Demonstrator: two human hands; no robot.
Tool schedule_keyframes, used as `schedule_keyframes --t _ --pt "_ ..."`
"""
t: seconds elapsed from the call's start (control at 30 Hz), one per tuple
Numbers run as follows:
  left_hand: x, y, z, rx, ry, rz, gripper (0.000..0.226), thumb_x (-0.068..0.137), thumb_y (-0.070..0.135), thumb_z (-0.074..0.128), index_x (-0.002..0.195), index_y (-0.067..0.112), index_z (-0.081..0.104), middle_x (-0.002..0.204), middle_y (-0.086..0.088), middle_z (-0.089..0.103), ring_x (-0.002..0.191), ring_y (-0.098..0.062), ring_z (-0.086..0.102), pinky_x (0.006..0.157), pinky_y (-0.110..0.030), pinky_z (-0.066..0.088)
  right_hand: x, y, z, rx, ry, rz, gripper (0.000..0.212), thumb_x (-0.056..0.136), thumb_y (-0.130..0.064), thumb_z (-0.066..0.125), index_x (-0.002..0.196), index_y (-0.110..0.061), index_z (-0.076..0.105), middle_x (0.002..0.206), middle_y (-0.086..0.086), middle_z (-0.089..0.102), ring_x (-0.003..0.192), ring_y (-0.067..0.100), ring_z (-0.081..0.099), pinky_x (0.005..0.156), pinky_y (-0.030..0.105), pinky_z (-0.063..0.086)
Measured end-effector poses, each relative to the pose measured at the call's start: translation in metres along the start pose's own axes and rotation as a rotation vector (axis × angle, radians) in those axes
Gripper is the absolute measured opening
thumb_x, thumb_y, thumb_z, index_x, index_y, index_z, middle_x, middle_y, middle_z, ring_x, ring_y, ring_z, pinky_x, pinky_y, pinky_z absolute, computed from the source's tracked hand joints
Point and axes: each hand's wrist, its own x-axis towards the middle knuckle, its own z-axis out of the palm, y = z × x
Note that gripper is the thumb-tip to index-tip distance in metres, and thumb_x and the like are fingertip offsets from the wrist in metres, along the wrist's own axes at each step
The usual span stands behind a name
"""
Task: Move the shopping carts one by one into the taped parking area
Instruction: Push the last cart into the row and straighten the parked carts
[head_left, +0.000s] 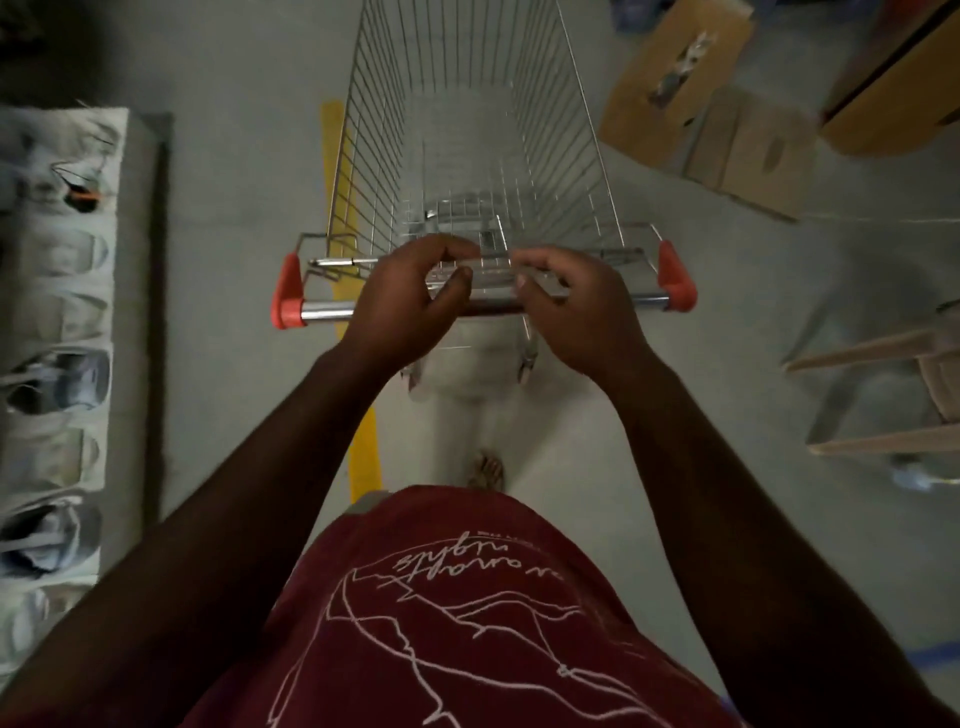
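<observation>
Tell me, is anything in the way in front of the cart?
Nothing visible blocks the floor straight ahead of the shopping cart. Both hands are at its handle. Cardboard boxes sit off to the right, and yellow tape runs along its left side.

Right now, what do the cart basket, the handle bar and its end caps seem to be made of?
Basket: thin metal wire, probably plated steel, with a shiny silver grid. Handle bar: polished metal tube that reflects light. End caps: matte red-orange, moulded, likely plastic.
</observation>
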Motion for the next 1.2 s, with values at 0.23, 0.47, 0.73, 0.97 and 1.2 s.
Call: schedule_keyframes --t 0.23,0.47,0.73,0.97,1.2 --pt "0.075 -0.044 0.015 0.209 -0.443 -0.065 0.061 0.105 0.056 0.046 0.151 0.015 0.049 0.149 -0.011 0.057 0.134 -0.028 0.056 0.108 -0.041 0.045 0.066 0.032 0.010 -0.253 -0.092 0.076 0.045 0.091 -0.038 0.063 0.131 -0.019 0.068 0.126 0.007 0.069 0.120 0.026 0.061 0.104 0.041 0.048" --pt "0.090 -0.107 0.000 0.403 -0.653 -0.094 0.069 0.099 0.072 0.032 0.143 0.024 0.056 0.140 -0.005 0.065 0.125 -0.027 0.063 0.099 -0.042 0.052 0.088 0.031 0.044 -0.430 -0.213 0.254 0.063 0.091 -0.061 0.060 0.143 -0.026 0.059 0.143 0.002 0.064 0.138 0.026 0.053 0.119 0.046 0.031" --pt "0.109 -0.140 -0.005 0.256 -0.808 0.093 0.046 0.103 0.063 0.039 0.121 0.029 0.064 0.116 0.002 0.070 0.108 -0.021 0.066 0.077 -0.028 0.036 0.093 0.025 0.055 -0.503 -0.270 0.449 0.081 0.076 -0.089 0.056 0.138 -0.036 0.062 0.144 -0.008 0.064 0.140 0.014 0.051 0.124 0.049 0.023" --pt "0.118 -0.170 -0.017 0.194 -0.854 0.157 0.050 0.098 0.068 0.045 0.113 0.027 0.070 0.103 0.005 0.070 0.097 -0.017 0.066 0.072 -0.027 0.038 0.078 0.002 0.085 -0.479 -0.176 0.520 0.072 0.080 -0.084 0.060 0.133 -0.035 0.065 0.141 -0.009 0.065 0.136 0.014 0.053 0.125 0.051 0.021" --pt "0.117 -0.180 -0.024 0.314 -0.693 0.328 0.060 0.089 0.081 0.047 0.103 0.031 0.076 0.089 0.006 0.076 0.081 -0.015 0.071 0.072 -0.034 0.057 0.057 -0.020 0.102 -0.409 -0.046 0.618 0.070 0.087 -0.083 0.052 0.133 -0.032 0.066 0.144 -0.004 0.064 0.139 0.019 0.051 0.124 0.049 0.019"
